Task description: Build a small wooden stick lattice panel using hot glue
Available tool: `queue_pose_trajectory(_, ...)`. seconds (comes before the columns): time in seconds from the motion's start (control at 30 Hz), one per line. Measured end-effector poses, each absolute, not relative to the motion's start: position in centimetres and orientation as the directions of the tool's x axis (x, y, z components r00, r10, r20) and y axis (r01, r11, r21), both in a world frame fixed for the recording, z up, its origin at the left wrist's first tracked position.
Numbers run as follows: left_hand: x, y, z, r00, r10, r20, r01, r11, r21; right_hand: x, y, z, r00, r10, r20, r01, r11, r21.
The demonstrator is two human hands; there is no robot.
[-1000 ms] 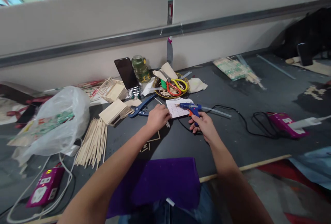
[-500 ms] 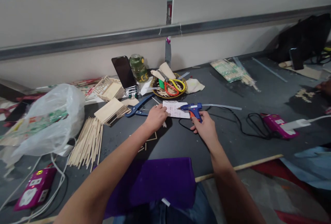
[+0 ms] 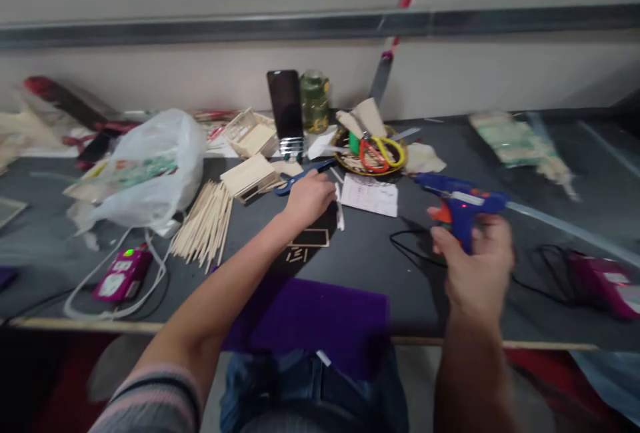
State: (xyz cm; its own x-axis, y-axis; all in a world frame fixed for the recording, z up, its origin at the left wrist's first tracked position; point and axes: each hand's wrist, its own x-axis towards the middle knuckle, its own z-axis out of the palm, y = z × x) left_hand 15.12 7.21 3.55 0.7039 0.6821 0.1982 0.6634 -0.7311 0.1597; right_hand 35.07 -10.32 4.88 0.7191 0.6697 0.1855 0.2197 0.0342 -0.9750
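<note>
My right hand (image 3: 477,263) grips a blue glue gun (image 3: 463,203) with an orange trigger, raised above the table, nozzle to the left. A long clear glue stick (image 3: 570,228) trails from its back. My left hand (image 3: 311,198) is low over the table, fingers curled; what they hold, if anything, is hidden. Beside its fingertips lie white strips (image 3: 340,210) and a printed paper (image 3: 370,196). Blue-handled cutters (image 3: 284,188) are partly behind this hand. Just below it are a small rectangular stick frame (image 3: 320,238) and several short stick pieces (image 3: 297,255).
A basket (image 3: 345,161) holds scissors (image 3: 383,153). Behind stand a phone (image 3: 285,103) and a green jar (image 3: 315,103). Left are wooden stick models (image 3: 249,176), loose sticks (image 3: 205,223), a plastic bag (image 3: 177,146) and a purple power strip (image 3: 123,274). Purple cloth (image 3: 315,320) hangs over the front edge.
My right hand has lifted the glue gun off the paper and moved it right, nearer to me. My left hand stays by the white strips. The view has turned left.
</note>
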Motion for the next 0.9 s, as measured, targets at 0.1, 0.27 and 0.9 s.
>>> queue_pose_trajectory(0.1, 10.4, 5.6, 4.2, 0.544, 0.783, 0.302, 0.704, -0.622, 0.344, 33.7, -11.1, 6.2, 0.74, 0.637, 0.217, 0.205, 0.094, -0.974)
queue_pose_trajectory(0.27, 2.8, 2.6, 3.0, 0.307, 0.925, 0.225, 0.653, -0.377, 0.657, 31.7, -11.1, 7.0, 0.556, 0.825, 0.1, -0.012, 0.129, -0.992)
queue_pose_trajectory(0.9, 0.4, 2.2, 0.9, 0.419, 0.908, 0.01, 0.681, -0.321, 0.658, 25.1, -7.0, 4.6, 0.337, 0.937, 0.094, 0.514, -0.1, -0.852)
